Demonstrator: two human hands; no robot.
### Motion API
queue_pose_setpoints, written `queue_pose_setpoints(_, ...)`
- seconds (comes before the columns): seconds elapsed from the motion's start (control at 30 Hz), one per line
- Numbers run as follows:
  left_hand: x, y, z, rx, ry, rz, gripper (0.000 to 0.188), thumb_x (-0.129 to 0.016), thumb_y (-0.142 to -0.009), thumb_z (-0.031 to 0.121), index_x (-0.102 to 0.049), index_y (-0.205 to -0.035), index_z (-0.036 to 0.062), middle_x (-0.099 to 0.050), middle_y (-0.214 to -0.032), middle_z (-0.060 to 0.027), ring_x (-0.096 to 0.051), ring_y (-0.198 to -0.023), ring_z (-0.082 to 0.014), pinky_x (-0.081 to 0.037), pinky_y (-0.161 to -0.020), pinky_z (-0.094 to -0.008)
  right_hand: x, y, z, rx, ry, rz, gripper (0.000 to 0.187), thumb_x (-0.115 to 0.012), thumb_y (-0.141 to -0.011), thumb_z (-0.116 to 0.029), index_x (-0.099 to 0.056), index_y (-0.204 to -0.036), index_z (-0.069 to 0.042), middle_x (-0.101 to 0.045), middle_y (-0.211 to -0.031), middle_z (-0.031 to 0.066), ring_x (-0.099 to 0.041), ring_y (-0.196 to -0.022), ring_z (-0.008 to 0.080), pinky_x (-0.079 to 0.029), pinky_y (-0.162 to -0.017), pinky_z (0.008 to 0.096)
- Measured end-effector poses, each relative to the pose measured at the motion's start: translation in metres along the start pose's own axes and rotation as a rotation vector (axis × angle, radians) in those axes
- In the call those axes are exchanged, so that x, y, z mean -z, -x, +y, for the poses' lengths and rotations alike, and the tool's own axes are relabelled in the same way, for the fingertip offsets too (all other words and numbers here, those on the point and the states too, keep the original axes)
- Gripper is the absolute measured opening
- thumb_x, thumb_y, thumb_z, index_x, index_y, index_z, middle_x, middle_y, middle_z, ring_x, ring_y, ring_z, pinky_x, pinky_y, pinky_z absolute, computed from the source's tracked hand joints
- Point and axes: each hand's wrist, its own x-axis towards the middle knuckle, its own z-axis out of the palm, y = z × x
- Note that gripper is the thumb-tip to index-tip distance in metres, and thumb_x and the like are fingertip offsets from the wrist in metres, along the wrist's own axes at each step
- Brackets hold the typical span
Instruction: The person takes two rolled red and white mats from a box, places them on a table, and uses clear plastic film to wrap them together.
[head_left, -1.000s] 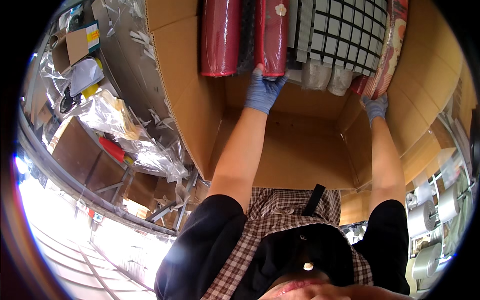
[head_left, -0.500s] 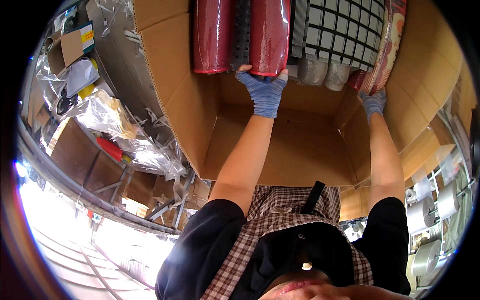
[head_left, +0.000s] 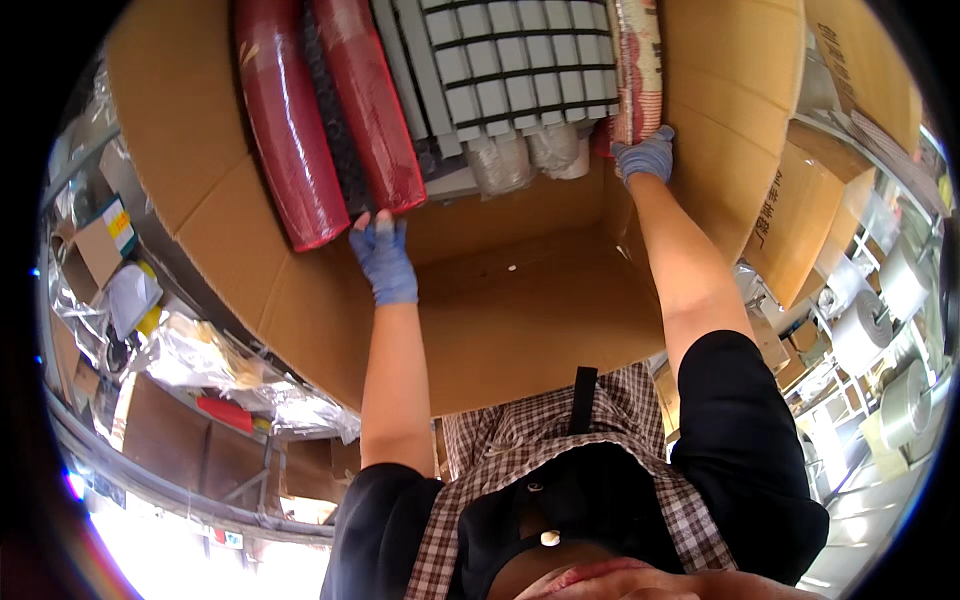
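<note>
My left hand (head_left: 385,262), in a blue fingerless glove, is at the lower end of a red, plastic-wrapped roll (head_left: 375,120). Its fingers point up, just below or touching the roll's end; I cannot tell which. A second red roll (head_left: 290,130) lies to the left, with dark bumpy material (head_left: 338,130) between the two. My right hand (head_left: 645,157), gloved alike, closes around the lower end of a red-and-cream patterned roll (head_left: 640,75). Between my hands are a grey-and-black grid-patterned piece (head_left: 525,60) and clear-wrapped roll ends (head_left: 500,165). All lie in a large cardboard box (head_left: 530,320).
Racks with plastic wrap (head_left: 195,350) and a small open carton (head_left: 92,258) stand on the left. A closed carton (head_left: 805,215) sits right of the box, near large rolls of grey material (head_left: 862,330). A small white bit (head_left: 512,267) lies inside the box.
The box and its contents have shifted left and tilted in view. My left hand no longer spans the red roll's end and sits lower. My right hand stays at the patterned roll.
</note>
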Motion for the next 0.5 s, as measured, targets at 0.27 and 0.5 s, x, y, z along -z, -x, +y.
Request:
queue_pose_setpoints(0.27, 0.034, 0.008, 0.024, 0.198, -0.106, -0.060, 0.022, -0.067, -0.094, 0.025, -0.056, -0.108, 0.0114, -0.059, -0.100, -0.0038, -0.058, -0.094, -0.0216, -0.052, -0.089, -0.0388, 0.110, 0.026, 0.034, 0.160, -0.726, -0.342, 0.074, -0.083, -0.069, -0.018, -0.044, -0.129, 0.003, -0.066, -0.109, 0.0193, -0.068, -0.093, 0.0271, -0.056, -0.082, 0.0399)
queue_pose_setpoints(0.5, -0.156, 0.097, 0.076, 0.586, 0.143, -0.946, 0.100, -0.073, -0.071, 0.070, -0.043, -0.137, 0.0007, -0.060, -0.125, -0.0140, -0.063, -0.108, -0.0244, -0.055, -0.088, -0.0413, 0.187, 0.170, 0.018, 0.608, -1.116, -0.614, 0.044, -0.074, -0.083, -0.020, -0.058, -0.116, 0.004, -0.067, -0.102, 0.0165, -0.066, -0.096, 0.0242, -0.054, -0.090, 0.0395)
